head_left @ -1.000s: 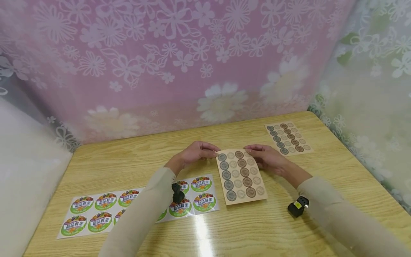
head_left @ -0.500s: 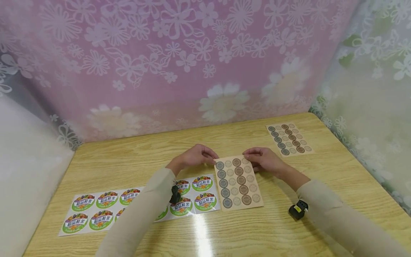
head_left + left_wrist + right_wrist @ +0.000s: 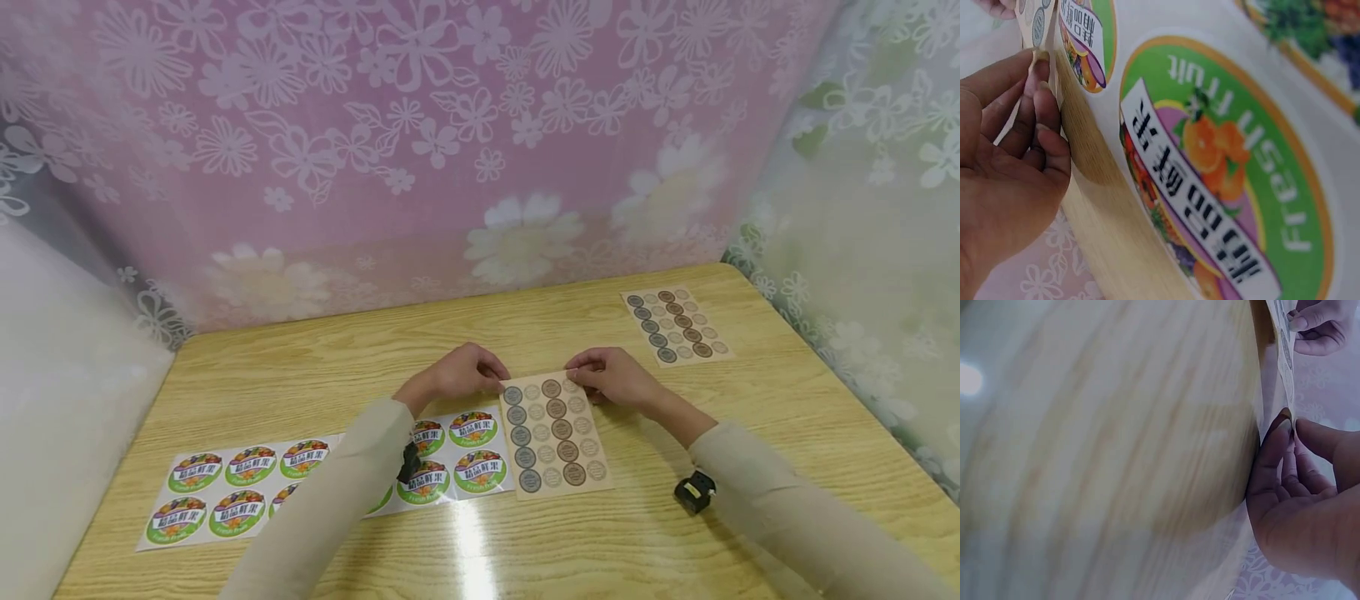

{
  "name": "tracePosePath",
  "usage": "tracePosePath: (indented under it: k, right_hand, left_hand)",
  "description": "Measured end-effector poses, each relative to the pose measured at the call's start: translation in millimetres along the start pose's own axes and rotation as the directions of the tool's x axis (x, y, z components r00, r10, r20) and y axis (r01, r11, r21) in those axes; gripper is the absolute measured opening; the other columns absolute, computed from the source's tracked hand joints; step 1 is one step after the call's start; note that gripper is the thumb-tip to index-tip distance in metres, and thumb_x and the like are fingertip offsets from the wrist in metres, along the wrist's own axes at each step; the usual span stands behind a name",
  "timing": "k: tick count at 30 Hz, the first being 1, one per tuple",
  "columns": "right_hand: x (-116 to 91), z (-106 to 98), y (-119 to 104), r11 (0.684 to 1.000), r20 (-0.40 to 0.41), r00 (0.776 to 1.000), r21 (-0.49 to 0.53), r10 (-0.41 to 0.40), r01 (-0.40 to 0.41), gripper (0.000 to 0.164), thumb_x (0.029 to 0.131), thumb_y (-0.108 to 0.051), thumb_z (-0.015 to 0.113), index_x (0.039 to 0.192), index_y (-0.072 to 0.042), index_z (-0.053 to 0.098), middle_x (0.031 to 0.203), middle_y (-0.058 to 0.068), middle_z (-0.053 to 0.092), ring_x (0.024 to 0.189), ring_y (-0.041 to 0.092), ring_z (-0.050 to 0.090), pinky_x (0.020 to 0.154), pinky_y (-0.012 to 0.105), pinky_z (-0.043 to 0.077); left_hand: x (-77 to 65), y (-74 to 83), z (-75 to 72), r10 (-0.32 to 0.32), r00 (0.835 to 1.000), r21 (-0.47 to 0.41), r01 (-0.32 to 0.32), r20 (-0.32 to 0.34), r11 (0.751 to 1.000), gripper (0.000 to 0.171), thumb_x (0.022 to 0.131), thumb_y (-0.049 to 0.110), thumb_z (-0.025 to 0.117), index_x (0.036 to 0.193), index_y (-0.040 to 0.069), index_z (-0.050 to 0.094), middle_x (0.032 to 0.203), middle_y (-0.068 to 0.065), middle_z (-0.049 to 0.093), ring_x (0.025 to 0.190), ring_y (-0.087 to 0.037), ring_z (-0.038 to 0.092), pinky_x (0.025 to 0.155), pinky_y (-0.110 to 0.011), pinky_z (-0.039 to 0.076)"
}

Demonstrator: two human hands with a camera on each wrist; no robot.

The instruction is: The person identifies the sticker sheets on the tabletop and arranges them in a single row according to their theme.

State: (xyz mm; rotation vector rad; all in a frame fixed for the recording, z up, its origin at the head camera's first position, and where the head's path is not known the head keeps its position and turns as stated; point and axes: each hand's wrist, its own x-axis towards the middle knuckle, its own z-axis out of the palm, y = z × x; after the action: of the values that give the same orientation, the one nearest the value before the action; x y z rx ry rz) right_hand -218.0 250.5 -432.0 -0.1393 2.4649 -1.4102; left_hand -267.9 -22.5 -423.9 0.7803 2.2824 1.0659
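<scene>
A tan sticker sheet (image 3: 557,433) with columns of round grey, brown and pale labels lies at the middle right of the table, its near part over the wood. My left hand (image 3: 468,371) pinches its far left corner between thumb and fingers. At the far right corner my right hand (image 3: 615,379) pinches it too. In the left wrist view the left hand (image 3: 1016,137) grips the corner by its edge, beside a fruit sticker sheet (image 3: 1210,156). The right wrist view shows the right hand (image 3: 1304,487) holding the other corner, thumb against fingertip.
Fruit label sheets (image 3: 483,443) stretch across the left and middle of the wooden table (image 3: 315,362), partly under my left sleeve (image 3: 330,500). A second tan sticker sheet (image 3: 677,326) lies at the back right. A flowered curtain (image 3: 420,167) hangs behind the table.
The tan sheet has come down toward the table and slightly nearer to me, its near edge lowering. Both hands have moved a little nearer along with it, still pinching its corners.
</scene>
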Motion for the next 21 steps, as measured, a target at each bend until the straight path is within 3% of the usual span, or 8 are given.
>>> tracePosePath:
  k: [9,21]
  right_hand:
    - [1.9,5.7,-3.2,0.994,-0.033,0.998,-0.104,-0.049,0.045,0.02,0.095,-0.012,0.06,0.108,0.003,0.064,0.085,0.009,0.062,0.063,0.018,0.054,0.054,0.029,0.047]
    - [1.8,6.0,-3.2,0.985,-0.057,0.996,-0.159,-0.073,0.063,0.019,0.093,-0.013,0.063,0.105,0.001,0.064,0.086,0.008,0.062,0.067,0.018,0.058,0.056,0.032,0.05]
  left_hand:
    - [-2.0,1.3,2.1,-0.01,1.0,0.084,0.011,-0.011,0.996,0.013,0.09,0.01,0.067,0.102,0.005,0.072,0.088,0.0,0.067,0.079,-0.011,0.061,0.073,-0.026,0.049]
    - [-3.7,1.4,7.0,-0.023,0.999,0.124,0.028,-0.048,0.992,0.014,0.091,0.012,0.067,0.104,0.009,0.07,0.087,0.004,0.063,0.079,-0.011,0.058,0.074,-0.027,0.048]
